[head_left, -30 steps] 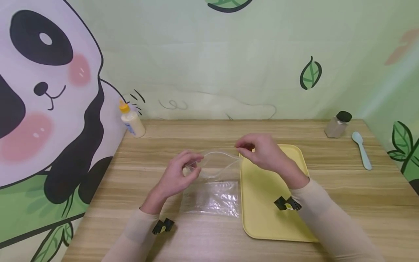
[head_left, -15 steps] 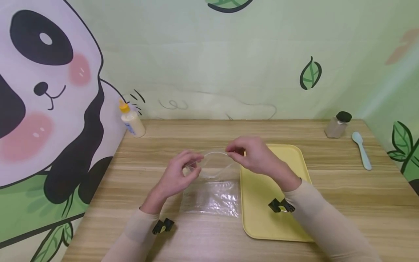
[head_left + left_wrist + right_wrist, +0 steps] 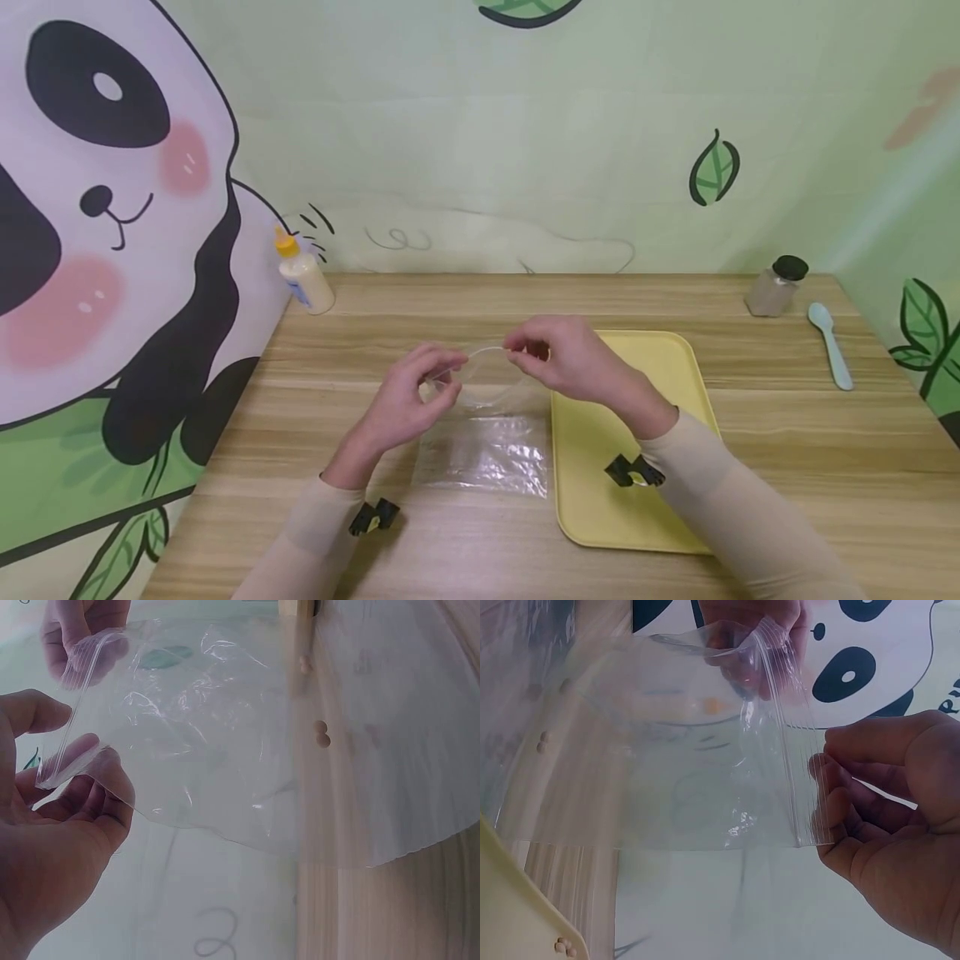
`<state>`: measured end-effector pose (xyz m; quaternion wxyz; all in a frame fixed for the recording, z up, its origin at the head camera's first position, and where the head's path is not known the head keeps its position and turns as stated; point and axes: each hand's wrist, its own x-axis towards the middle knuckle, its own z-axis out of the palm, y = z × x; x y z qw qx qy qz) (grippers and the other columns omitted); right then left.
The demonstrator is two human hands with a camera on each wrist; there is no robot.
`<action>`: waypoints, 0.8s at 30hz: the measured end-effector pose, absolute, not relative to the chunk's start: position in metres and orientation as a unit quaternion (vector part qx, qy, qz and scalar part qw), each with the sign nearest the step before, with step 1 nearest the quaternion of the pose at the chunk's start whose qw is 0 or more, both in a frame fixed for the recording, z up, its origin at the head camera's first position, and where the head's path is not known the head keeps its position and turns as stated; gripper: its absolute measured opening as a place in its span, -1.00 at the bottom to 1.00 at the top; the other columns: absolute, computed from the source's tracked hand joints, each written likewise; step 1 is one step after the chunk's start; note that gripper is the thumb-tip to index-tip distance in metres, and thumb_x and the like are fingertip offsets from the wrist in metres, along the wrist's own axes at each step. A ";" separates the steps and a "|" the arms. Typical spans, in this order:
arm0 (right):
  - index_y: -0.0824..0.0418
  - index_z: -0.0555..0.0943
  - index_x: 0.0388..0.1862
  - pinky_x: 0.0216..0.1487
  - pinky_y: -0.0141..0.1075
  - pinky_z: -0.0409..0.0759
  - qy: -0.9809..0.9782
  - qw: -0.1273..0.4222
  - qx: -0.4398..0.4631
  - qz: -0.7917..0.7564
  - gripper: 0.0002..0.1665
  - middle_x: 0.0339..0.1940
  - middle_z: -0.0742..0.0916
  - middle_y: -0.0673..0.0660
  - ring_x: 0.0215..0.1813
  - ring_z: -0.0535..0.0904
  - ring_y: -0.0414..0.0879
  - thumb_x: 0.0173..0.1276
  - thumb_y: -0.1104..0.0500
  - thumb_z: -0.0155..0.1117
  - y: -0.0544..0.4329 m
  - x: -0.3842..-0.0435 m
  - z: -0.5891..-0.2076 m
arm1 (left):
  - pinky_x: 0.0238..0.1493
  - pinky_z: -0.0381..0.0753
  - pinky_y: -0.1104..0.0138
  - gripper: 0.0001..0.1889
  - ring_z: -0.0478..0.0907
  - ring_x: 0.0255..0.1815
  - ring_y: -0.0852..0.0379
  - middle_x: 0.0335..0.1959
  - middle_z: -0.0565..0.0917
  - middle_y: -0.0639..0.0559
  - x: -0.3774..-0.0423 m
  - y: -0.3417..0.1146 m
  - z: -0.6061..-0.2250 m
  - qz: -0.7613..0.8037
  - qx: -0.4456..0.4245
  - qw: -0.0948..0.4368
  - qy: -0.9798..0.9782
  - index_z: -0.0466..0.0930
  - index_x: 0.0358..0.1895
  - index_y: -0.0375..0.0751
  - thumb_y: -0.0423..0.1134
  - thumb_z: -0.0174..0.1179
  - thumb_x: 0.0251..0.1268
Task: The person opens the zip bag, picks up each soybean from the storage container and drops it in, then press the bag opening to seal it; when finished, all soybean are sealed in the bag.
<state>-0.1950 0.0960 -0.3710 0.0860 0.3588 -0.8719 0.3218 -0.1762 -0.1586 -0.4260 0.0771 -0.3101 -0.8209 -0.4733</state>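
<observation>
Clear, glossy, creased plastic bag (image 3: 483,446)

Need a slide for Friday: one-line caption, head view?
Left hand and right hand hold a clear zip-seal bag by its open mouth, beside a yellow tray.

Bag (image 3: 487,454) left of tray (image 3: 588,450), spoon (image 3: 832,348) right.

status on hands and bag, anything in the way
Left hand and right hand grip clear bag by its top edge. Mouth parted. Yellow tray beside it, not blocking.
</observation>
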 end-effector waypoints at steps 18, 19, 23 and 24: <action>0.21 0.72 -0.25 -0.37 -0.37 0.62 -0.874 0.087 0.346 0.330 -0.90 -0.38 0.75 0.02 -0.39 0.55 -0.23 0.27 0.24 0.34 0.108 -0.201 -0.371 | -0.02 0.69 0.31 -0.65 0.58 -0.20 0.15 -0.10 0.63 -0.03 -0.176 -0.158 -0.425 -0.470 -0.310 0.077 -0.823 0.59 0.05 -0.30 -0.44 0.24 0.16; 0.21 0.72 -0.25 -0.37 -0.37 0.62 -0.875 0.088 0.342 0.330 -0.90 -0.38 0.75 0.02 -0.40 0.54 -0.22 0.27 0.23 0.34 0.109 -0.202 -0.371 | -0.02 0.69 0.30 -0.65 0.58 -0.20 0.15 -0.10 0.63 -0.04 -0.176 -0.158 -0.425 -0.469 -0.311 0.078 -0.823 0.59 0.05 -0.30 -0.44 0.24 0.16; 0.21 0.72 -0.24 -0.36 -0.37 0.61 -0.882 0.091 0.327 0.327 -0.89 -0.37 0.76 0.04 -0.39 0.55 -0.21 0.27 0.24 0.34 0.116 -0.207 -0.375 | -0.01 0.69 0.29 -0.65 0.57 -0.20 0.15 -0.10 0.63 -0.04 -0.175 -0.158 -0.424 -0.466 -0.313 0.081 -0.824 0.59 0.06 -0.30 -0.44 0.24 0.16; 0.22 0.72 -0.24 -0.36 -0.36 0.61 -0.883 0.091 0.323 0.327 -0.89 -0.36 0.76 0.04 -0.39 0.55 -0.21 0.27 0.24 0.34 0.117 -0.209 -0.376 | -0.01 0.69 0.29 -0.65 0.57 -0.20 0.15 -0.10 0.63 -0.04 -0.175 -0.158 -0.424 -0.466 -0.313 0.082 -0.824 0.59 0.06 -0.30 -0.44 0.24 0.16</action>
